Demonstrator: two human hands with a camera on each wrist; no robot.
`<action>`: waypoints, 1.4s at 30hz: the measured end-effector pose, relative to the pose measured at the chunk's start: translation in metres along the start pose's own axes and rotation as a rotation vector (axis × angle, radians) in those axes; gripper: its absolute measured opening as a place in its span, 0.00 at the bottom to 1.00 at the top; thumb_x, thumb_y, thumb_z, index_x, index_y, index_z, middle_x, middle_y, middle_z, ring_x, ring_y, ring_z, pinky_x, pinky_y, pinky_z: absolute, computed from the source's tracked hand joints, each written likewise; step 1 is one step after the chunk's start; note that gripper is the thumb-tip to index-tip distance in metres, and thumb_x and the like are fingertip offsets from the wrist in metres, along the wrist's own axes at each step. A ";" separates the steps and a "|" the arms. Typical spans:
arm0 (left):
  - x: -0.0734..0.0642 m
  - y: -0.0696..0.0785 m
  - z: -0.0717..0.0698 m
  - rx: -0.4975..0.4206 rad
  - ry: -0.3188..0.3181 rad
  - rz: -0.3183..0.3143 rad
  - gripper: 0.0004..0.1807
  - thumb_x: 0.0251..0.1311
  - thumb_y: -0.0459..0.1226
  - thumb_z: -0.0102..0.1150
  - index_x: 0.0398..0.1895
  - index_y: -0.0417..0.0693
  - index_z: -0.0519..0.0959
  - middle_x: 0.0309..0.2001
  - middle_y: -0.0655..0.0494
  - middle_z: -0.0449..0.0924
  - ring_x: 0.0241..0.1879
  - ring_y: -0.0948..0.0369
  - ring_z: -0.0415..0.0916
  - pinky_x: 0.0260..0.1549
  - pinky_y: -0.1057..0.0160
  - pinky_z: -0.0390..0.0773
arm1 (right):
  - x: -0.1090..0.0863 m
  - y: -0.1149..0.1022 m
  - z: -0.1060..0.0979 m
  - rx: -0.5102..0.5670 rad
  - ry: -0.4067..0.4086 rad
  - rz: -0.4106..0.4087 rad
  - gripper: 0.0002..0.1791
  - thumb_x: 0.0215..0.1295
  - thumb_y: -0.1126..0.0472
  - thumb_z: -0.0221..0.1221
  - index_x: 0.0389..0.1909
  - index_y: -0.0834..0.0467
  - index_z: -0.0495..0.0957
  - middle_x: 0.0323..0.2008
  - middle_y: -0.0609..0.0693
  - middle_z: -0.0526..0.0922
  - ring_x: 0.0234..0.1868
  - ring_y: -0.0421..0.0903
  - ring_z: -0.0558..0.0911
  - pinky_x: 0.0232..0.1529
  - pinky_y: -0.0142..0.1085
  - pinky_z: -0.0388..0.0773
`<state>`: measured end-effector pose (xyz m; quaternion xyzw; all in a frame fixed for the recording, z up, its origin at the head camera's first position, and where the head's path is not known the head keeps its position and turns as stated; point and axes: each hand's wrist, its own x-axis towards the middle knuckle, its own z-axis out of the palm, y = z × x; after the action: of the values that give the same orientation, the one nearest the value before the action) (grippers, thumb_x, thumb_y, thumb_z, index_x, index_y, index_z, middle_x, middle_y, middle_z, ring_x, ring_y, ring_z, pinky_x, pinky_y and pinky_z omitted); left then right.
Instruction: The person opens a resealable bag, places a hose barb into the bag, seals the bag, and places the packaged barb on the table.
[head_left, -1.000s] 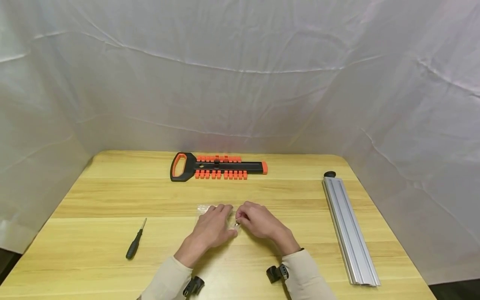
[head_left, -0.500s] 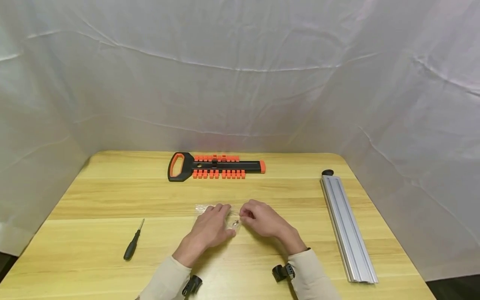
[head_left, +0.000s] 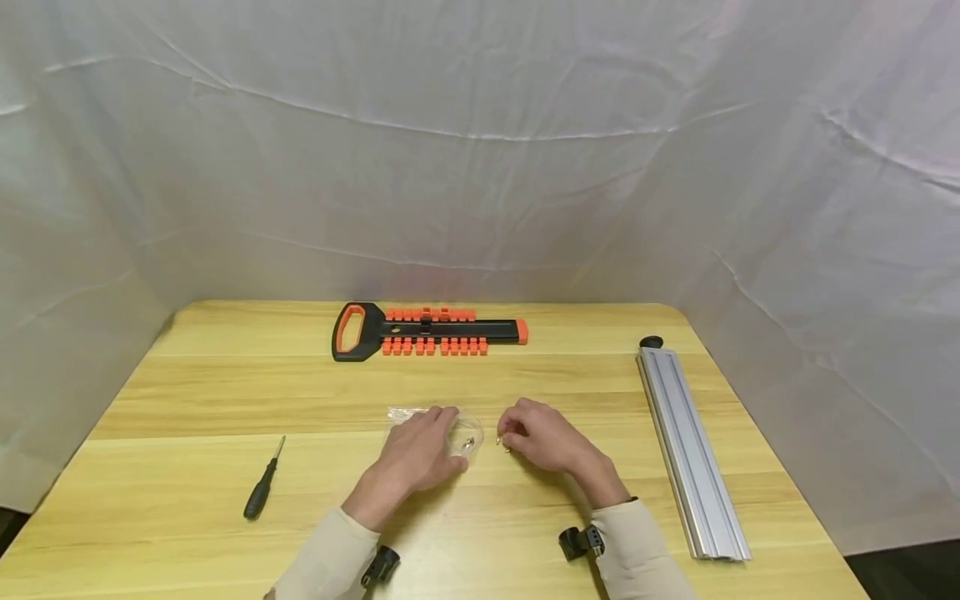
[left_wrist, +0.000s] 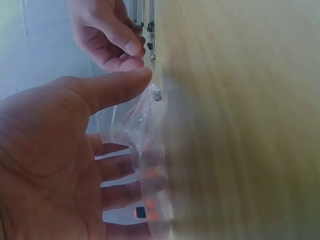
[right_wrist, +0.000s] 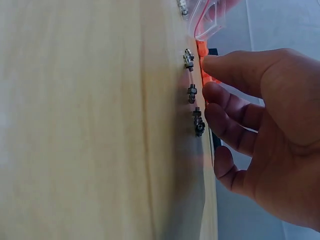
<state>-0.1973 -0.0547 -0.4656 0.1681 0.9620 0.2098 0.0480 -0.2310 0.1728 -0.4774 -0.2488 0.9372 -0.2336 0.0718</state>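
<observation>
My left hand (head_left: 416,458) rests on a clear plastic bag (head_left: 402,414), its thumb and fingers spread apart over it. Inside the bag, small metal pieces (head_left: 468,443) show between thumb and fingers. Just to the right, my right hand (head_left: 546,438) hovers with loosely bent fingers close above the table. Beside its fingertips lie several small metal fittings, like little bolts with nuts (right_wrist: 192,93). A gap shows between the right thumb and forefinger, with nothing visibly held in it.
A black-and-orange tool with a loop handle (head_left: 360,332) and rows of orange blocks lies at the back. A dark-handled screwdriver (head_left: 259,493) lies left. A long aluminium profile (head_left: 692,458) with a black knob (head_left: 651,342) lies right. Pale curtains surround the wooden table (head_left: 187,375).
My right hand has moved right, away from the bag, and small metal fittings now lie by its fingertips. The left hand stays on the bag. The view has shifted slightly.
</observation>
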 end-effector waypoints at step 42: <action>-0.002 -0.001 0.002 -0.010 0.001 0.011 0.37 0.52 0.48 0.69 0.65 0.43 0.68 0.57 0.43 0.76 0.54 0.46 0.76 0.54 0.47 0.76 | 0.005 -0.016 0.007 -0.064 0.030 -0.041 0.03 0.69 0.55 0.57 0.37 0.48 0.79 0.34 0.38 0.77 0.38 0.36 0.76 0.47 0.38 0.78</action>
<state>-0.1957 -0.0552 -0.4680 0.1732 0.9599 0.2151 0.0473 -0.2270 0.1553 -0.4758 -0.2668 0.9398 -0.2087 0.0451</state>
